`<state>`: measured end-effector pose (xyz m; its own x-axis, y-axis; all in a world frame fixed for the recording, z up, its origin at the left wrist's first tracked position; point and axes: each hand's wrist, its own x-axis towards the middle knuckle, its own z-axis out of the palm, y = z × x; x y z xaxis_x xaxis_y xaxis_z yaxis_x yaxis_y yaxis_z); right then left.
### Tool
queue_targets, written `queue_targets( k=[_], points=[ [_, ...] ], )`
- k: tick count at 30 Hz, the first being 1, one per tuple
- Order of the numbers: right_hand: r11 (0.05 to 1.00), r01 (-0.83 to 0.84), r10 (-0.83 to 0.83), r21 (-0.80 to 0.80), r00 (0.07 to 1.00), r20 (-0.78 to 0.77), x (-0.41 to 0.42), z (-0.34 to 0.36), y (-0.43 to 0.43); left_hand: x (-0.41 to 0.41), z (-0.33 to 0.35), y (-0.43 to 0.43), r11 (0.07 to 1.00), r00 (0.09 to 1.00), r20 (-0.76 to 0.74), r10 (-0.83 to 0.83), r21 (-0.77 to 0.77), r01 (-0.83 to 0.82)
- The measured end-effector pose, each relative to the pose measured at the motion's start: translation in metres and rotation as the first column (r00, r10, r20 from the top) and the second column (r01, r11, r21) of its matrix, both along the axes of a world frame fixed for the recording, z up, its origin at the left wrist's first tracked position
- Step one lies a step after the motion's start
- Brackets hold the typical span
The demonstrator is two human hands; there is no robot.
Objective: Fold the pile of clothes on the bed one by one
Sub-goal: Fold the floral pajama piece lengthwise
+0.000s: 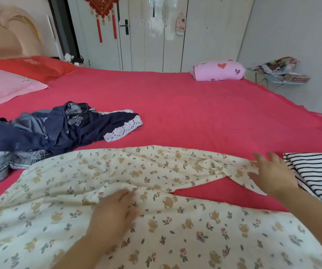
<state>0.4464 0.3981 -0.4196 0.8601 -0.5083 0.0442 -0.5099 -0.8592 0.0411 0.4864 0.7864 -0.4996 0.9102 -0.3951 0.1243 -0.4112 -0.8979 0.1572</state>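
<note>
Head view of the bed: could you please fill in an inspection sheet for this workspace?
Surface: bed under a red sheet, lightly creased.
Job's things: cream bear-print garment spread out nearest the camera; navy and plaid pile unfolded to its left; striped garment at the right edge.
Clutter: red pillow and pink pillow at the head; pink heart-print bundle at the far edge.
Hands: left hand rests on the cream garment, blurred; right hand, fingers spread, on its narrow end.
Cables: nothing seen.
Surroundings: white wardrobe, red hanging ornament, small stand holding bags.
</note>
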Motion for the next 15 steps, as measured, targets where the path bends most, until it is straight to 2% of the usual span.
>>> queue_targets(
  k=[3,6,7,9,11,13,15],
  points=[
    [0.999,0.053,-0.053,-0.007,0.995,-0.082,0.019,-0.003,-0.003,0.020,0.019,-0.006,0.995,0.997,0.074,-0.026,-0.090,0.033],
    [0.994,0.018,-0.030,-0.107,0.993,-0.112,0.026,0.000,-0.007,0.037,0.026,-0.006,0.993,0.997,0.070,-0.010,-0.115,0.018],
    [0.991,-0.008,-0.001,-0.134,0.998,-0.066,0.027,0.003,-0.009,0.043,0.027,-0.004,0.993,0.998,0.064,0.001,-0.121,0.006],
    [0.993,-0.061,0.076,-0.102,0.985,0.152,0.026,0.013,-0.019,0.055,0.029,0.000,0.986,0.999,0.044,0.032,-0.163,-0.024],
    [0.993,-0.109,0.114,-0.033,0.923,0.368,0.020,0.029,-0.024,0.065,0.035,0.001,0.982,0.997,0.035,0.064,-0.178,-0.057],
    [0.985,-0.169,0.161,-0.026,0.871,0.464,0.014,0.044,-0.029,0.073,0.043,-0.002,0.982,0.997,0.012,0.077,-0.173,-0.074],
    [0.982,-0.189,0.175,-0.020,0.853,0.492,0.007,0.055,-0.032,0.080,0.055,-0.011,0.982,0.996,-0.013,0.083,-0.170,-0.084]
  ],
)
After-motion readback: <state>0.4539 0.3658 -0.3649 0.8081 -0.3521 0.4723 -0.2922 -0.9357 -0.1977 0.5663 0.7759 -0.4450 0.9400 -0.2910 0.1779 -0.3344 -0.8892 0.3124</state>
